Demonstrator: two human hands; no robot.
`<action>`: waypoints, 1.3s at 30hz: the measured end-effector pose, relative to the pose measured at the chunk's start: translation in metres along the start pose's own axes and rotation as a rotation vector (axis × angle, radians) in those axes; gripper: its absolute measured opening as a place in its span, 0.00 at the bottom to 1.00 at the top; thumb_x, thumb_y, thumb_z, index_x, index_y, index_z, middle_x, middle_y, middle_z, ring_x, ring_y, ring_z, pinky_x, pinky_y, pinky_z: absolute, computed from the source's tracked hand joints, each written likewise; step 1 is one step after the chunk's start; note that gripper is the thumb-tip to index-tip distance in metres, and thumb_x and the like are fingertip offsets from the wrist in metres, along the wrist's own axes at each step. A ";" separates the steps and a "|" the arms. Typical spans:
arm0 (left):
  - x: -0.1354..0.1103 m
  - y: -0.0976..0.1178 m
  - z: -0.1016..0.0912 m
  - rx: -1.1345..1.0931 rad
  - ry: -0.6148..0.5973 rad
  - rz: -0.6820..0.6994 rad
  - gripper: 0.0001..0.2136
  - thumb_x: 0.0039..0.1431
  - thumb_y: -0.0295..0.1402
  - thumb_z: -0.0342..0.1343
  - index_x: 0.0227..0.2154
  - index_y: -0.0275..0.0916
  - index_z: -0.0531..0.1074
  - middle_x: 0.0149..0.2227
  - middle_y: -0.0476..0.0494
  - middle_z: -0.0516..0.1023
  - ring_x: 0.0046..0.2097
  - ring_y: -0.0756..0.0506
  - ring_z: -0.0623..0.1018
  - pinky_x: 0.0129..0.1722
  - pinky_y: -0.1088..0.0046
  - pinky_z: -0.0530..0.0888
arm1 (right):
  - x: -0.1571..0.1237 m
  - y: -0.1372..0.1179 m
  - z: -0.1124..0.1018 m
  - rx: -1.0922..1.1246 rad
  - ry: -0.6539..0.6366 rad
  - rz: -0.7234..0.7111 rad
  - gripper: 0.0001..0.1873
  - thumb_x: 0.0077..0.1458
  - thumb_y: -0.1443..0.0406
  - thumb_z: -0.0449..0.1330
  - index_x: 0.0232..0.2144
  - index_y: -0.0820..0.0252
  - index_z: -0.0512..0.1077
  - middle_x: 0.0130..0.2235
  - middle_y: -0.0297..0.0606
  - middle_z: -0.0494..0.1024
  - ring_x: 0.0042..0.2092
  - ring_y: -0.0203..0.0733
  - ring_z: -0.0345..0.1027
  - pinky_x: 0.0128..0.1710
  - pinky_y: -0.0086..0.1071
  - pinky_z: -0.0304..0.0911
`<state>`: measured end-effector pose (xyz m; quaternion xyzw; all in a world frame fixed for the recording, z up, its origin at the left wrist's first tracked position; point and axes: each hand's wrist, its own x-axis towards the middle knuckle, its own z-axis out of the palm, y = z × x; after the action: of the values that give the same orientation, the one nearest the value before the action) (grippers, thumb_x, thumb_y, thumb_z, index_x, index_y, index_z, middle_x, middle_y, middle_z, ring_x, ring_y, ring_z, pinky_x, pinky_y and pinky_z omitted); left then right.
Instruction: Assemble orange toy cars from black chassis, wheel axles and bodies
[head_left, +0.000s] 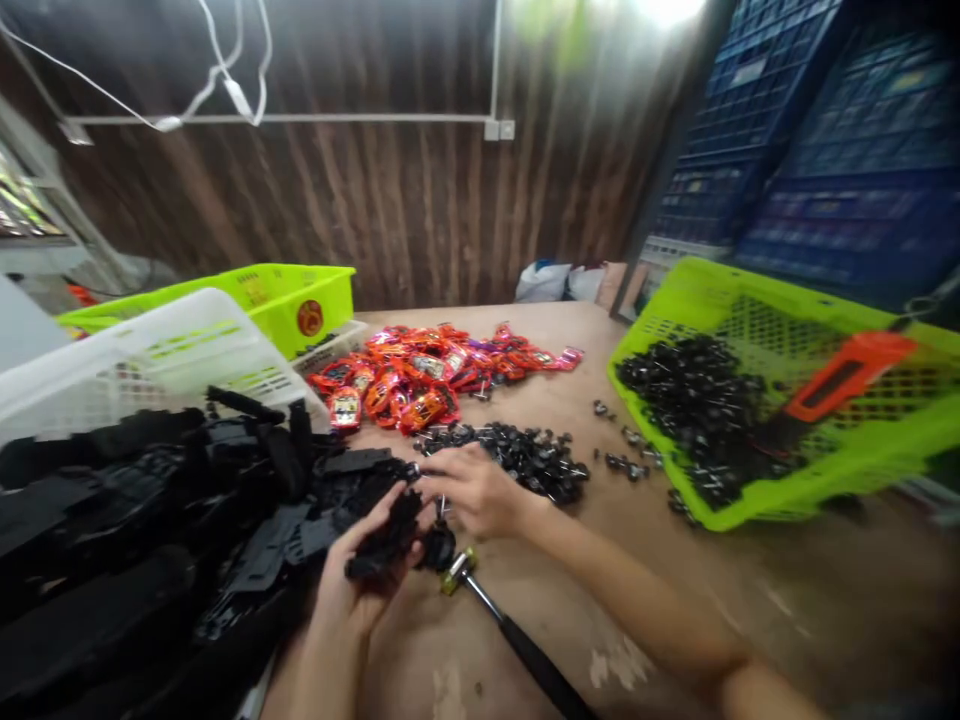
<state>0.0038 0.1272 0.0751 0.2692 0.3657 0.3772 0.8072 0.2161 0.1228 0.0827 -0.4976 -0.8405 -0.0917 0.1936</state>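
Observation:
My left hand (367,565) is wrapped round a black plastic part (386,540) that looks like a toy car chassis. My right hand (476,490) meets it from the right, fingertips pinched together at its far end; what they hold is too blurred to make out. Just below the hands is a black round piece (439,545) beside a small hammer (517,635) with yellowish faces and a black handle. Beyond my right hand lies a pile of black wheels on metal axles (525,455). Many black chassis parts (262,545) are heaped to the left.
Shiny red toy car bodies (420,370) are piled at the table's back. A green basket (720,515) on the right holds more wheels and an orange-handled tool (855,375). A white basket (225,330) and a green crate (315,290) stand left. Loose wheels (626,465) lie near the right basket.

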 end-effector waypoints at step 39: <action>-0.030 -0.141 0.044 0.824 -0.116 0.240 0.13 0.49 0.34 0.55 0.15 0.35 0.62 0.16 0.55 0.56 0.21 0.55 0.56 0.21 0.78 0.51 | -0.160 -0.083 -0.006 0.099 0.239 0.472 0.15 0.58 0.66 0.56 0.47 0.62 0.69 0.40 0.43 0.76 0.44 0.46 0.67 0.46 0.42 0.49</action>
<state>0.0833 0.0155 0.0123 0.6304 0.4059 0.2751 0.6017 0.2137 -0.0477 0.0246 -0.6554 -0.6758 -0.0607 0.3317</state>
